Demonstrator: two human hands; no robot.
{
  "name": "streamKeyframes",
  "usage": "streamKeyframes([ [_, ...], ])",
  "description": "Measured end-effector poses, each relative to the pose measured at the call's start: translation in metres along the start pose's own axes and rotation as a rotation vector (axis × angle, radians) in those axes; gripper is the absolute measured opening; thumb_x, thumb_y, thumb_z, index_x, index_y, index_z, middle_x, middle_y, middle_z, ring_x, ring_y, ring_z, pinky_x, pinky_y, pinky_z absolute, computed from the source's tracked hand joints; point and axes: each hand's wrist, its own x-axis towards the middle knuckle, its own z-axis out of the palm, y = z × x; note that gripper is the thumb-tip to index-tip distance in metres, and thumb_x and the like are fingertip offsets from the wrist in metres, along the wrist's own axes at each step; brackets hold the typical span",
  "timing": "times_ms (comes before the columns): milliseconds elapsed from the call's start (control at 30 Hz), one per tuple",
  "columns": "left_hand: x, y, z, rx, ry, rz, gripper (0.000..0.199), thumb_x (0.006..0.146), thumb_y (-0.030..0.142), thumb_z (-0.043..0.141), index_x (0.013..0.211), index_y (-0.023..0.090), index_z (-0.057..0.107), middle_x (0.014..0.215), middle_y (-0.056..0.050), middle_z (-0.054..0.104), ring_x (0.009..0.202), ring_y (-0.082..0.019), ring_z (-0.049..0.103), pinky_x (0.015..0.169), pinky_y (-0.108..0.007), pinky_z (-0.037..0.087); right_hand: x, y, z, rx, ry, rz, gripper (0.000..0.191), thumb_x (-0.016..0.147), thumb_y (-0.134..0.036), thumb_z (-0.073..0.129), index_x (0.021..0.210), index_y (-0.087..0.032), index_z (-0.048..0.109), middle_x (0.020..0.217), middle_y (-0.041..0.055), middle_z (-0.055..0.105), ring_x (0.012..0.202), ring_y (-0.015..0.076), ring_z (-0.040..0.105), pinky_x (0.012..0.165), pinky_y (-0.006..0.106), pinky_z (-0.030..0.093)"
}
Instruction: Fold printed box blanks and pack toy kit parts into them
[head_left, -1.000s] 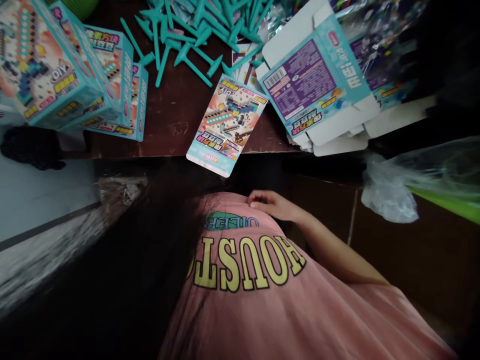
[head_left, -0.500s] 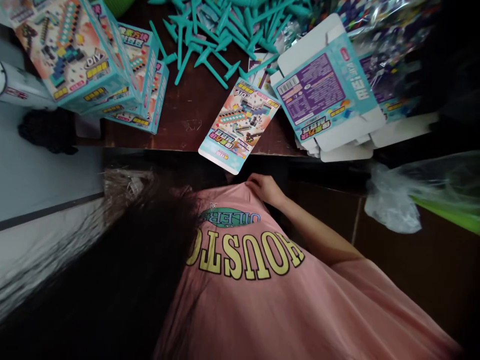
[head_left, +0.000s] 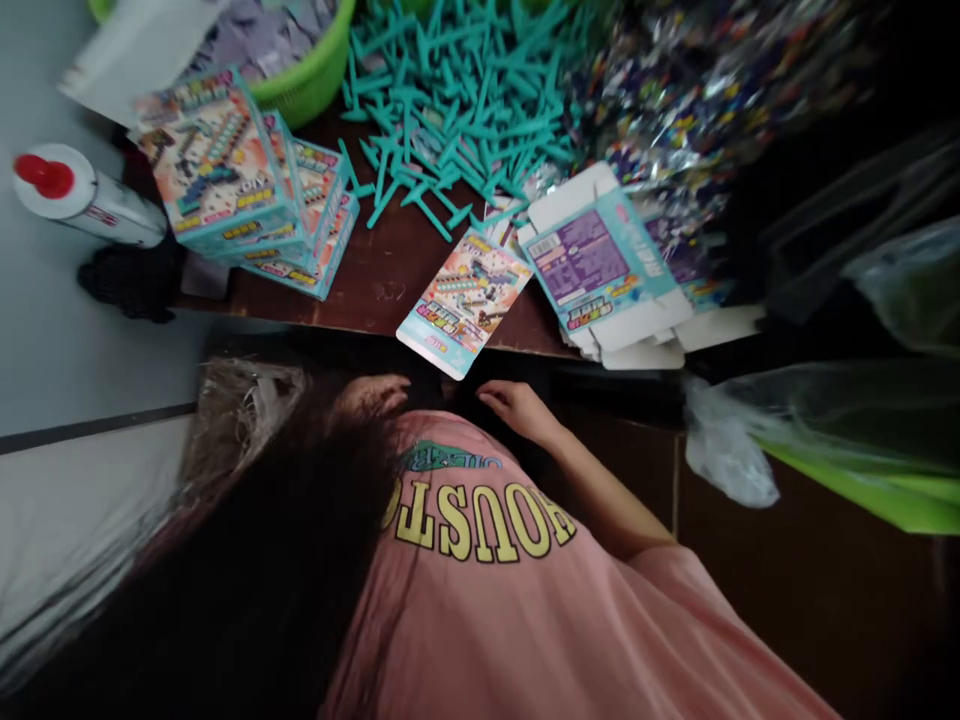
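My right hand is just below the table's front edge, fingers bent and loosely apart, with nothing visible in them. To its left, my left hand has its fingers stretched out, partly covered by dark hair; nothing shows in it. Between and below them lies the hem of the pink shirt with yellow lettering. Nearest to both hands is a flat printed box, a picture of a sword on its face, its lower end sticking out past the table edge.
Stacked printed boxes and a white bottle with a red cap stand left. Teal plastic hammer-like pieces are heaped behind, beside a green basket. Flattened boxes and small bagged colourful pieces lie right.
My right hand has let go of the shirt hem, which has dropped. My left hand has come into view. The view has tilted up, showing more of the table.
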Motion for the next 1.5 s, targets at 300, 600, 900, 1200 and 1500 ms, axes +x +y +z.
streamKeyframes([
  [300, 0.093, 0.033, 0.003, 0.607, -0.148, 0.406, 0.056, 0.093, 0.017, 0.046, 0.147, 0.022, 0.056, 0.138, -0.015, 0.066, 0.118, -0.028, 0.066, 0.1, -0.045, 0.054, 0.039, -0.018, -0.005, -0.062, 0.457, -0.009, 0.04, 0.097, -0.027, 0.047, 0.131, -0.016, 0.064, 0.119, 0.0179, 0.073, 0.106, 0.0299, 0.072, 0.089, 0.046, 0.059],
  [600, 0.101, 0.092, 0.014, 0.734, -0.144, 0.752, 0.037, 0.097, 0.019, 0.05, 0.123, 0.026, 0.075, 0.141, -0.011, 0.066, 0.133, -0.034, 0.057, 0.11, -0.056, 0.042, 0.048, -0.046, -0.042, -0.218, 0.434, -0.56, 0.06, 0.095, -0.048, 0.064, 0.151, -0.027, 0.057, 0.166, 0.013, 0.043, 0.158, 0.0367, 0.03, 0.129, 0.061, 0.025],
  [900, 0.05, 0.183, 0.054, -0.036, 0.115, 0.665, 0.036, 0.095, 0.049, 0.07, 0.079, 0.018, 0.067, 0.078, 0.0, 0.056, 0.1, -0.022, 0.07, 0.095, -0.034, 0.053, 0.061, -0.111, -0.076, 0.41, 0.683, -0.48, 0.059, 0.106, -0.066, 0.033, 0.138, -0.026, 0.062, 0.14, 0.0029, 0.065, 0.141, 0.0279, 0.055, 0.12, 0.055, 0.044],
  [1200, 0.056, 0.097, 0.061, -0.523, 0.155, 0.261, 0.042, 0.084, 0.054, 0.081, 0.074, 0.018, 0.063, 0.08, -0.001, 0.06, 0.096, -0.022, 0.07, 0.076, -0.029, 0.056, 0.072, -0.1, -0.05, 0.382, 0.691, -0.402, 0.07, 0.103, -0.074, 0.028, 0.146, -0.026, 0.054, 0.142, 0.0052, 0.062, 0.136, 0.0261, 0.059, 0.112, 0.047, 0.052],
  [1500, 0.104, 0.117, 0.068, -0.45, 0.178, 0.391, 0.053, 0.093, 0.061, 0.069, 0.065, 0.019, 0.051, 0.066, 0.001, 0.049, 0.079, -0.015, 0.063, 0.066, -0.025, 0.048, 0.094, -0.117, -0.069, 0.52, 0.767, -0.328, 0.064, 0.101, -0.072, 0.034, 0.129, -0.023, 0.063, 0.135, 0.0073, 0.063, 0.146, 0.0293, 0.049, 0.123, 0.051, 0.041],
])
